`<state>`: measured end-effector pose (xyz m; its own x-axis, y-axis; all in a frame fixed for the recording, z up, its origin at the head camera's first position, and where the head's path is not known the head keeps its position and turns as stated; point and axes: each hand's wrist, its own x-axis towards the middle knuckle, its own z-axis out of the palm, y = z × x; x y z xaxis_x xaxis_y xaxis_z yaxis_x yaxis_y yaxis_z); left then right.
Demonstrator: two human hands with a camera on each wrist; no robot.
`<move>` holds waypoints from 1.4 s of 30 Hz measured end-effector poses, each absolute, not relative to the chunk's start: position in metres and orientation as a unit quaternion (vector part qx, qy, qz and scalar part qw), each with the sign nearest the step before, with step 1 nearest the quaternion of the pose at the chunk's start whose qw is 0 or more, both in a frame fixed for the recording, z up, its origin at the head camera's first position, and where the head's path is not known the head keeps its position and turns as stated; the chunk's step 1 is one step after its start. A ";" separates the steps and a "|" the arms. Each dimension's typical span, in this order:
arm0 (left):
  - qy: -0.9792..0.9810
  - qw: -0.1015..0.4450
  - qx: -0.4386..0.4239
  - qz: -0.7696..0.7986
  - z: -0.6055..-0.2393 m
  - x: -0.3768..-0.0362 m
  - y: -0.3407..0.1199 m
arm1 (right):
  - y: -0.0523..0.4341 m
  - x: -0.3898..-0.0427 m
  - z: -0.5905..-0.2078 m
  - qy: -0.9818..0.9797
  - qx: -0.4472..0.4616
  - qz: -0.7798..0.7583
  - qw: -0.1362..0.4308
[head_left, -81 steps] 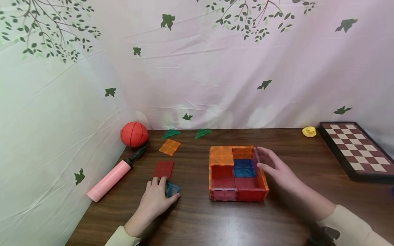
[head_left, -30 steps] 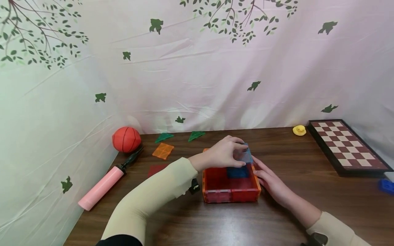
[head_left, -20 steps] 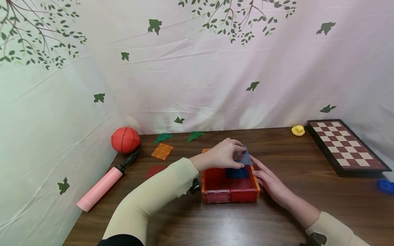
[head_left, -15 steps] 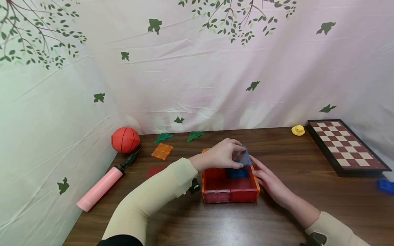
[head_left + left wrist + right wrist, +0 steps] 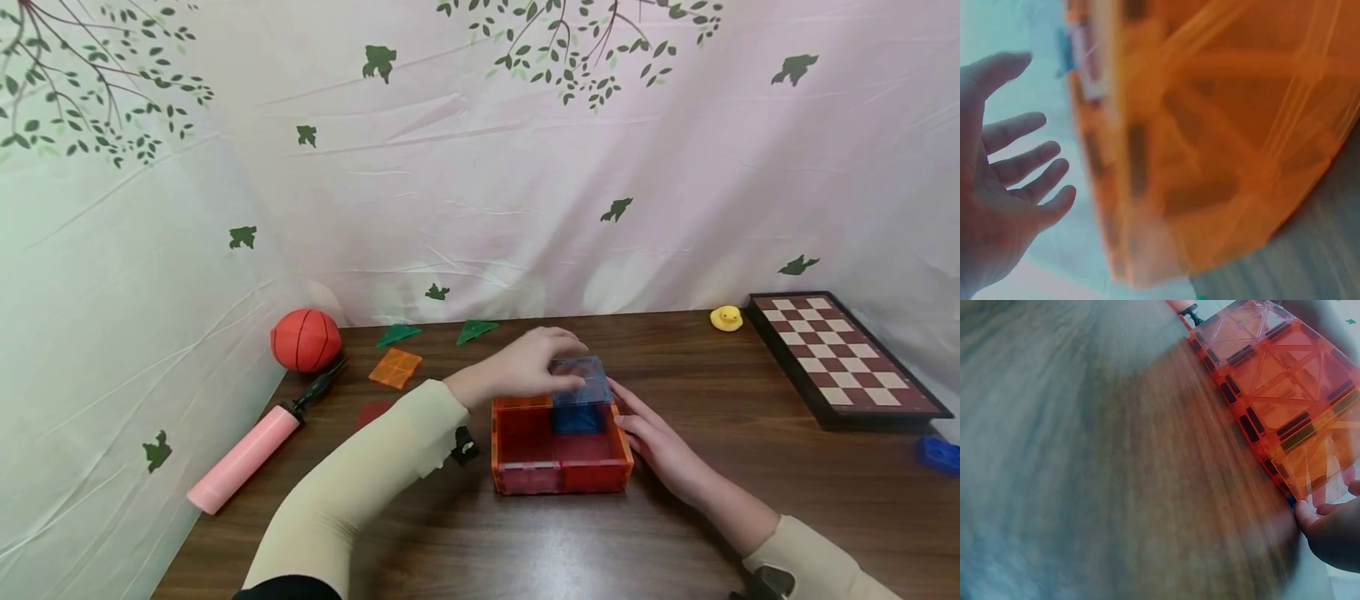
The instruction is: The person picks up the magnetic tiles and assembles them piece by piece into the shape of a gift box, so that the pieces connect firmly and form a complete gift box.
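Now my left hand [image 5: 528, 364], fingers spread, no longer pinches the translucent blue square plastic tile [image 5: 597, 381], which covers the far right corner of the red-and-orange plastic box [image 5: 596, 477]. My right hand [image 5: 663, 437], fingers extended, touches its right wall. Near half looks unroofed.

The tile box [image 5: 596, 477] is see-through red and orange, with one pinkish front panel; the square tile [image 5: 591, 382] on top is clear blue. Two triangles [image 5: 477, 332] are green, the ball [image 5: 305, 340] red with black lines, the pump [image 5: 243, 458] pink and black, the duck [image 5: 726, 317] yellow. Maroon and cream checks (black-framed) cover the board [image 5: 851, 354]; green leaves and birds pattern the pale pinkish-white cloth [image 5: 480, 183].
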<state>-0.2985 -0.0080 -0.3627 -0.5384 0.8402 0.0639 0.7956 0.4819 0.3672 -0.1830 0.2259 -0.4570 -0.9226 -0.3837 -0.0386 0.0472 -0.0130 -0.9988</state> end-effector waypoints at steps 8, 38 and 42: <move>0.904 -0.006 0.346 0.249 -0.352 -0.308 -0.083 | 0.224 -0.181 -0.456 0.688 -0.122 -0.699 0.151; 0.989 0.009 0.027 0.145 -0.440 -0.340 -0.206 | 0.226 -0.183 -0.457 0.689 -0.123 -0.699 0.149; 0.991 -0.004 0.030 0.132 -0.441 -0.339 -0.202 | 0.226 -0.183 -0.457 0.688 -0.118 -0.700 0.151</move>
